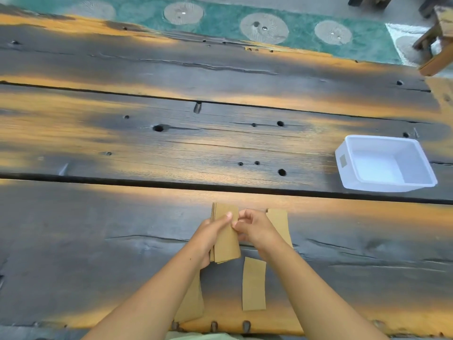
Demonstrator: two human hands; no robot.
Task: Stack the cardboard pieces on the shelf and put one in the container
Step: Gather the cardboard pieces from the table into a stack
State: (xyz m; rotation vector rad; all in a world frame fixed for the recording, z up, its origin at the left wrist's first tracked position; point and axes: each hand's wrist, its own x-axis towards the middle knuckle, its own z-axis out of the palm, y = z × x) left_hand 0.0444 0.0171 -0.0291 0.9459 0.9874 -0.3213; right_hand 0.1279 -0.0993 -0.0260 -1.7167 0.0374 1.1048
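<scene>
Cardboard pieces [226, 238] are sitting stacked on the dark table [147, 148], near its front edge. White container [384, 164] is standing well apart, far right. Left hand [210, 238] is clamping the stack; right hand [253, 228] is pinching its edge. Loose cardboard strip [254, 283] is lying nearer.

Matt cardboard pieces [226, 238]; rough, seemingly charred wood [147, 148].

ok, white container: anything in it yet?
Empty. The white container sits upright on the wooden surface, its bare white floor visible; all the cardboard pieces in view are outside it, near the hands.
</scene>
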